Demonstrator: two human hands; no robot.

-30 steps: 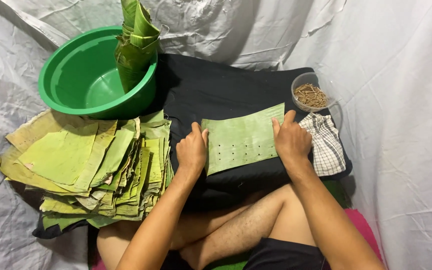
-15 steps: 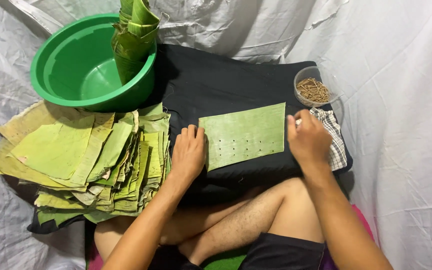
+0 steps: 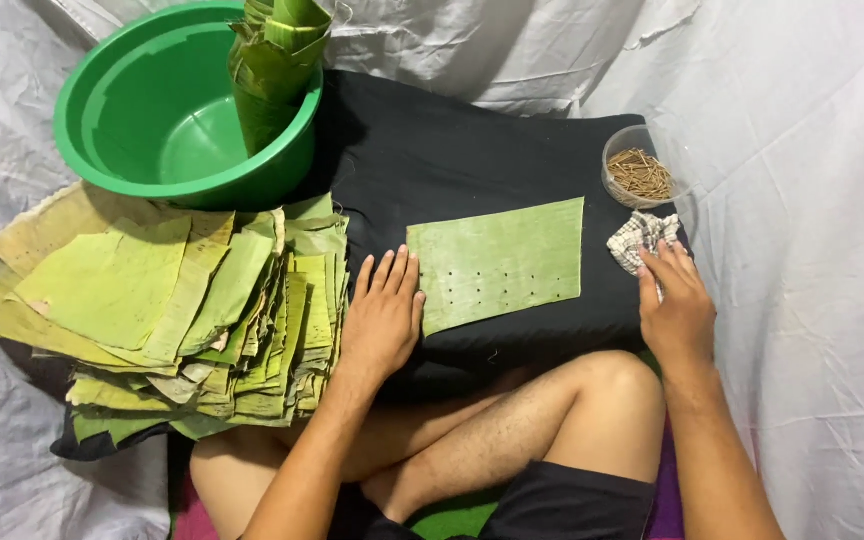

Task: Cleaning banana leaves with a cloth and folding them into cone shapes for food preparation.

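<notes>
while left hand (image 3: 384, 312) lies flat beside one leaf (image 3: 497, 262), right hand (image 3: 677, 305) touches one cloth (image 3: 640, 236).

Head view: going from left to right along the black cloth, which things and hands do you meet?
Stack of cut leaves → left hand → flat leaf piece with holes → right hand, touching the checked cloth.

My leaf sheet (image 3: 497, 260) is pale green, dotted with small dark holes. The basin (image 3: 152, 110) is bright green, the cloth under it (image 3: 452, 150) black, the rag (image 3: 640, 238) checked grey-white, the stacked leaves (image 3: 172, 310) yellow-green.
</notes>
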